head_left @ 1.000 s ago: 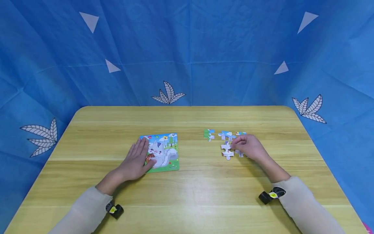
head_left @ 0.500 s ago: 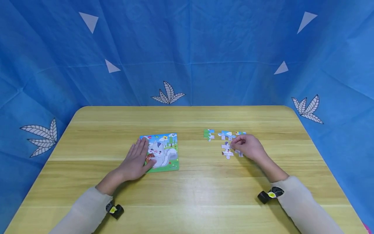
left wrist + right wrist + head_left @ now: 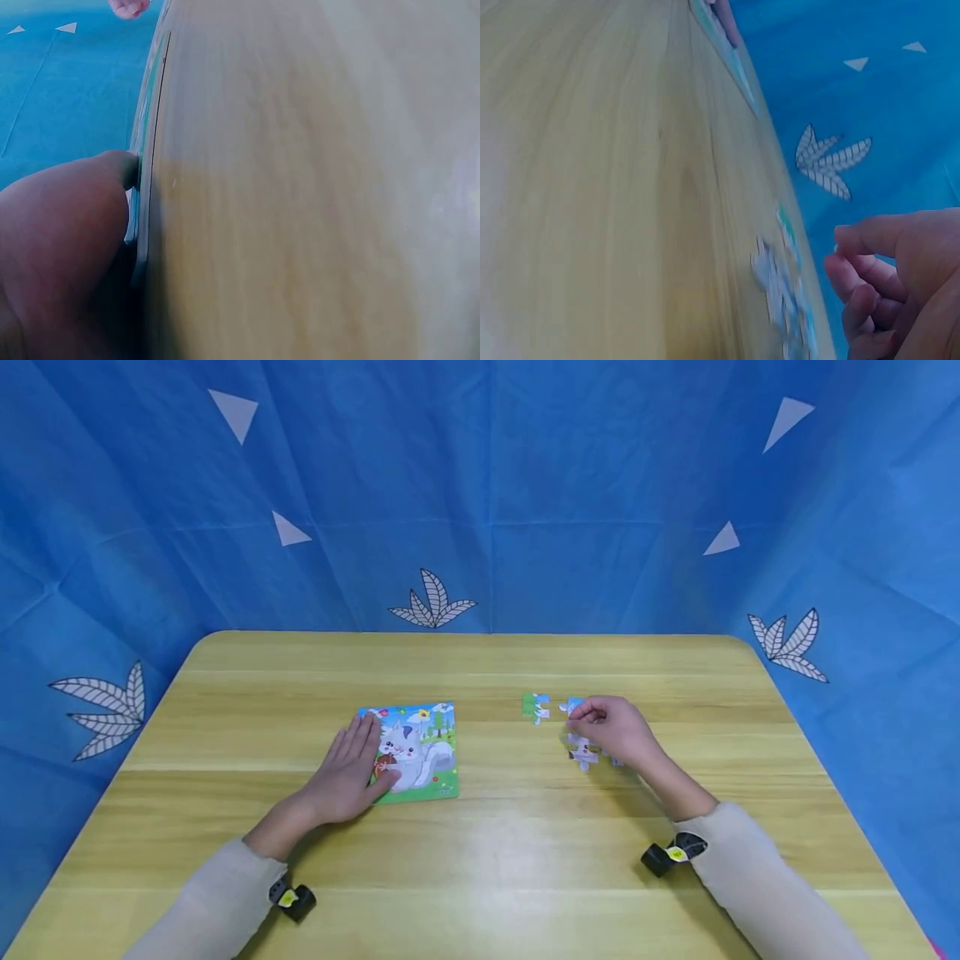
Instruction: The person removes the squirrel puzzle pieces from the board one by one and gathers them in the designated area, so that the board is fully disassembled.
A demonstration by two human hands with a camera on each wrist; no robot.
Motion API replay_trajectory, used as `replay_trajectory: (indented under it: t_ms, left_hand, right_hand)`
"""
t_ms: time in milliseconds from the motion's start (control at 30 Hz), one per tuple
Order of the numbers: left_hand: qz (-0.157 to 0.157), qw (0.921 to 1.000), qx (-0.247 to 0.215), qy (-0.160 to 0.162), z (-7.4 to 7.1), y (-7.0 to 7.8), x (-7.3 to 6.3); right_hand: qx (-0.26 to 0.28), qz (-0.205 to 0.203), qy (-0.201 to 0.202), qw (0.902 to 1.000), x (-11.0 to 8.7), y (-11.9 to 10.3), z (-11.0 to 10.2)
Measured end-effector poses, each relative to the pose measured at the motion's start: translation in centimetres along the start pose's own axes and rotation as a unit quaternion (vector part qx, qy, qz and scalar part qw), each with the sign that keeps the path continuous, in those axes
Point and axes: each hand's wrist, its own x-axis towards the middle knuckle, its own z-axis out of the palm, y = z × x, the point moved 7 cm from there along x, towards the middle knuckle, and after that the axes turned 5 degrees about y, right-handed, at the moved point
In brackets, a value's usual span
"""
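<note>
My left hand (image 3: 347, 777) lies flat, fingers straight, on the left part of a square squirrel picture puzzle (image 3: 427, 768). The left wrist view catches the puzzle's edge with the thumb (image 3: 67, 225) on it. Over the loose pieces, my right hand (image 3: 615, 727) has thumb and forefinger pinched together. A pale sliver shows between those fingertips (image 3: 845, 234) in the right wrist view; it looks like a puzzle piece's edge. Just below the fingers lies a squirrel-face piece (image 3: 581, 753). A blue-sky piece (image 3: 573, 703) sits behind, partly covered by the hand.
A green-edged puzzle piece (image 3: 531, 706) lies apart, left of the other loose ones. Part of another piece (image 3: 617, 762) shows under the right hand. Everything rests on a wooden table (image 3: 480, 860), with a blue curtain (image 3: 480, 485) around its far sides.
My right hand has shifted left and slightly up across the loose pieces, covering more of the blue-sky piece. My left hand and the square puzzle have stayed put.
</note>
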Motion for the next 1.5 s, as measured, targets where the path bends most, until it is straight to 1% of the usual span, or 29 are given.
replay_trajectory:
  t_ms: [300, 533, 633, 833, 1100, 1367, 1500]
  left_hand:
    - [0.004, 1.0, 0.001, 0.006, -0.1, 0.0, 0.2]
    - [0.002, 1.0, -0.001, 0.002, 0.2, -0.2, 0.2]
    - [-0.001, 1.0, 0.001, 0.001, 0.2, -0.2, 0.2]
    - [-0.002, 1.0, 0.001, 0.002, 0.1, -0.1, 0.2]
    - [-0.001, 1.0, -0.002, 0.005, 0.1, -0.1, 0.1]
    - [0.003, 1.0, -0.002, 0.005, 0.1, -0.2, 0.1]
    - [0.005, 1.0, -0.004, 0.007, 0.1, -0.2, 0.1]
  right_hand:
    - [0.033, -0.045, -0.028, 0.998, 1.1, -4.1, 3.4]
    - [0.042, -0.074, -0.049, 0.9951, 2.1, -7.1, 7.1]
    - [0.052, -0.093, -0.065, 0.9922, 2.4, -8.4, 8.8]
    - [0.082, -0.135, -0.094, 0.983, 2.4, -10.8, 11.9]
    - [0.096, -0.16, -0.119, 0.9751, 2.3, -12.8, 14.9]
    - [0.088, -0.155, -0.123, 0.9763, 2.7, -14.1, 17.1]
    - [0.068, -0.153, -0.127, 0.9777, 3.2, -14.2, 18.4]
